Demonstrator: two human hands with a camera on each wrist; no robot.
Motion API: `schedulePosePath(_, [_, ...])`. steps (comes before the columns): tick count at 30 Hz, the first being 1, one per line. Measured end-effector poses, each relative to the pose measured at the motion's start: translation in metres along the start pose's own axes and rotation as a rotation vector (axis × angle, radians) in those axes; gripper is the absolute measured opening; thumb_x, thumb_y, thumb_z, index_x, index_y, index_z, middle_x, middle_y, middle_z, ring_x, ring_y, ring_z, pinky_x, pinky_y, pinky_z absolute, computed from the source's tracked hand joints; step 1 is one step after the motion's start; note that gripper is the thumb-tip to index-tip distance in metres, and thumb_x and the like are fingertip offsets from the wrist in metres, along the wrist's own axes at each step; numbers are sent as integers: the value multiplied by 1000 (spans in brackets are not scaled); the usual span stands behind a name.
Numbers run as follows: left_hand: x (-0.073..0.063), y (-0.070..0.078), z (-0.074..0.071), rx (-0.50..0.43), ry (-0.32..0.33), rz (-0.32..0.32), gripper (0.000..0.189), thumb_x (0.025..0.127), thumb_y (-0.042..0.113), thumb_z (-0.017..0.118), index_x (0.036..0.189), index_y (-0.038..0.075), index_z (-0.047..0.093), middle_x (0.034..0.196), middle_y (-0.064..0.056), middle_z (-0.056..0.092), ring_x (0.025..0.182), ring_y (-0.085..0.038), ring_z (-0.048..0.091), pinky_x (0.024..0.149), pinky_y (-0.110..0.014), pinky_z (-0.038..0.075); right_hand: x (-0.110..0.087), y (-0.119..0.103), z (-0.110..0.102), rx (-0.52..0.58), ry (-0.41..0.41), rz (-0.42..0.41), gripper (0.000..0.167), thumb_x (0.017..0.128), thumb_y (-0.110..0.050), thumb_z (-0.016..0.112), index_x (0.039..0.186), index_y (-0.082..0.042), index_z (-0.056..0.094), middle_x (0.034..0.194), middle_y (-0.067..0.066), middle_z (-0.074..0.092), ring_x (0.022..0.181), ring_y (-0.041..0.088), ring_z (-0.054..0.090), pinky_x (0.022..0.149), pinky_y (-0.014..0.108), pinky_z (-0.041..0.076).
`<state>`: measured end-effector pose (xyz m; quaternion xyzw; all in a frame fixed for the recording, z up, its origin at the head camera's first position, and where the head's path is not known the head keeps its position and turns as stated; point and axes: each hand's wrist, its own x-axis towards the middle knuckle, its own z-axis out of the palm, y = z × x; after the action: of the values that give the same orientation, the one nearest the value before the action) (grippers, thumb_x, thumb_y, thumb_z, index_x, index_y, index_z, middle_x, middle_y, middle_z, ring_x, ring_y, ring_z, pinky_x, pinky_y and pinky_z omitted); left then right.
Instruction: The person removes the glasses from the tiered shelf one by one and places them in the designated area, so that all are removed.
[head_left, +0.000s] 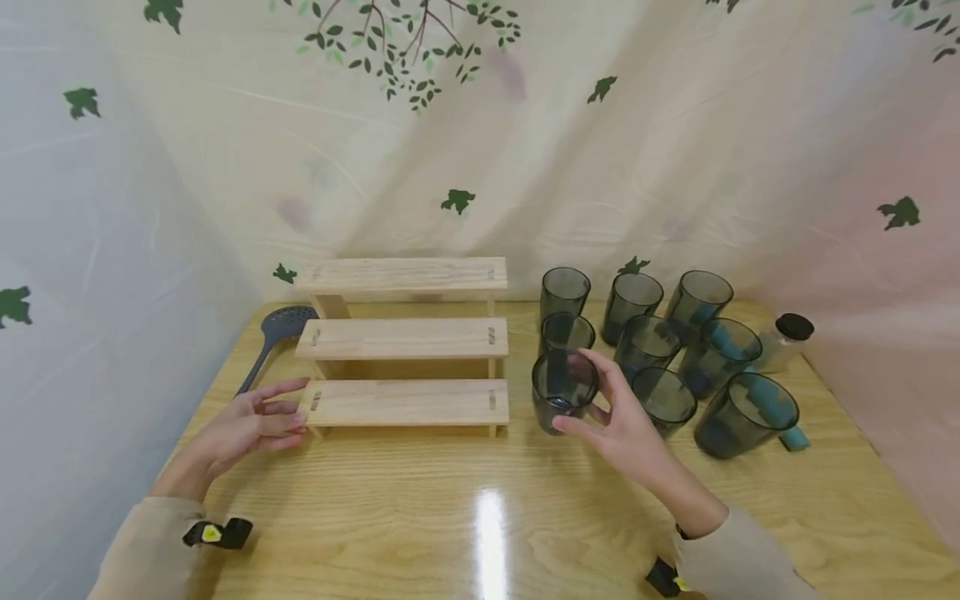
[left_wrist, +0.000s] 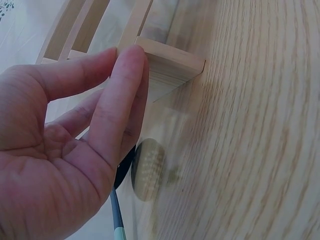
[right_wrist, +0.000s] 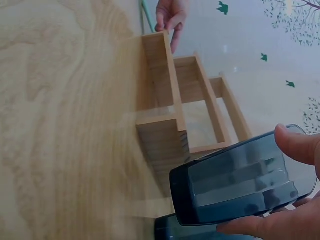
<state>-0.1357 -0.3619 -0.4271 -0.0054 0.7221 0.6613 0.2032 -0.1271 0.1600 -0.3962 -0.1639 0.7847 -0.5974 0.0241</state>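
My right hand (head_left: 618, 417) grips a smoky dark drinking glass (right_wrist: 240, 180) between thumb and fingers, close beside the right end of a three-tier wooden shelf (head_left: 408, 403). In the right wrist view the glass shows its thick base, and a second glass (right_wrist: 192, 231) shows partly behind it. At the shelf's opposite end, my left hand (head_left: 243, 429) pinches the lowest tier's left edge. Seen from the left wrist, the thumb and fingertips meet at the corner of the wooden shelf (left_wrist: 170, 57). All three tiers are bare.
Several matching glasses (head_left: 746, 417) stand in rows at the right. Behind them are a small jar with a black lid (head_left: 795, 327) and a teal object (head_left: 793, 437), partly hidden. A dark slotted spatula (head_left: 276, 333) lies left of the shelf. Patterned cloth (head_left: 457, 167) hangs behind the table.
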Motion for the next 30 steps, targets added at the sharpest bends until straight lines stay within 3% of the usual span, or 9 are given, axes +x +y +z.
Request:
schedulePosePath(5, [0,-1,0,-4,-4,2,73,98,0,65,160,2,25,114,-16,52,99,-25,69,87,-37,61,-5,10,2,19,-11,61,87,90,-6,78,157,-12,22,153,14,37,144,33,33,107,60,40])
schedulePosePath(12, [0,-1,1,-11,-5,3,73,98,1,65,159,3,26,115,-16,51,99,-26,68,87,-37,61,-8,22,4,16,-34,98,88,92,-13,77,159,-14,20,161,15,27,150,39,19,108,62,38])
schedulePosePath(21, [1,-1,0,-24,-3,12,71,98,-3,63,159,3,27,113,-15,54,98,-27,69,87,-37,61,-6,33,-2,33,-54,25,86,92,-5,75,158,-14,20,157,15,31,144,36,30,89,23,45])
schedulePosePath(30, [1,-2,-1,-28,1,-4,72,98,-1,64,160,4,26,113,-14,55,100,-27,69,88,-37,61,-5,37,-3,35,-93,8,87,94,-5,73,159,-14,16,155,17,30,143,39,31,92,17,45])
